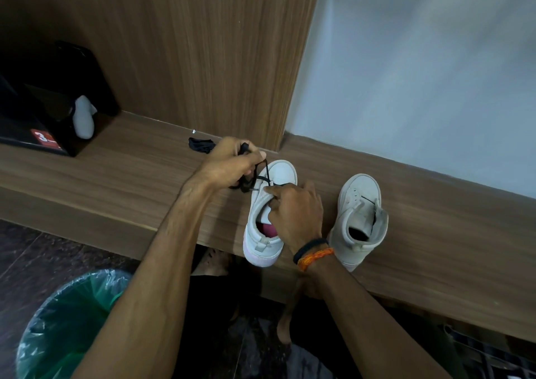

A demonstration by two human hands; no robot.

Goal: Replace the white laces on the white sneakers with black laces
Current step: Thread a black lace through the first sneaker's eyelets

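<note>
Two white sneakers stand on a wooden ledge (pixel 121 172), toes pointing away from me. The left sneaker (pixel 279 175) has a black lace (pixel 259 179) running across its lowest eyelets. My left hand (pixel 232 164) grips the bunched length of that lace above and left of the toe. My right hand (pixel 295 210) rests over the shoe's opening and pinches the lace at an eyelet. The right sneaker (pixel 358 213) stands beside it with no lace visible. A second black lace (pixel 200 145) lies bundled on the ledge behind my left hand.
A black box (pixel 43 112) with a red label sits at the ledge's far left, a white sock (pixel 84 119) leaning in it. A bin with a green liner (pixel 69 320) stands on the dark floor at lower left. A wood panel and white wall rise behind.
</note>
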